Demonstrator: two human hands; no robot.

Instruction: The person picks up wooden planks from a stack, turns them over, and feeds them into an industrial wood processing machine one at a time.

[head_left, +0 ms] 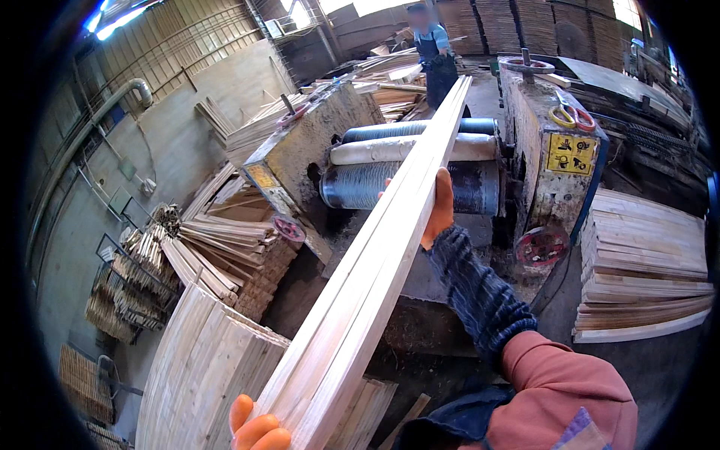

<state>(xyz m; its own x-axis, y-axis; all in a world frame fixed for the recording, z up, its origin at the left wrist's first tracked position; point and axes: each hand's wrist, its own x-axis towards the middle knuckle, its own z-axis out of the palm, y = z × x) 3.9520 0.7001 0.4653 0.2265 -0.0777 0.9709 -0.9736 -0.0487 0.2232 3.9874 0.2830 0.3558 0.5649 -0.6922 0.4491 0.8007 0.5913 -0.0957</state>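
Holding a long bundle of pale, straight wooden strips (386, 255) in both hands here, and it runs lengthwise away from the body, slanting up to the right from one grip past the other. The orange-gloved left hand (256, 429) has the near end, fingers curled over the left edge so they're clamped on the wood, though the rest of that hand is mostly hidden. Farther up, the orange-gloved right hand (441, 210) is wrapped around the right side, with a bit of finger peeking out past the left edge, so it's gripping the strips too. Long axis is basically a line from left grip to right grip, and the far end sticks out well beyond the right hand, aimed roughly at a person in a dark apron and light blue top (431, 56). Just past the right grip, the bundle crosses over a pale cylindrical roller (367, 152) and a dark ribbed metal roller (356, 186) in view; can't tell if it touches either. Right of that grip there's a grimy, boxy machine housing (536, 150) with yellow-and-red-handled scissors (574, 118) on top. Up and left from the left grip sits a big stack of pale boards (199, 360).
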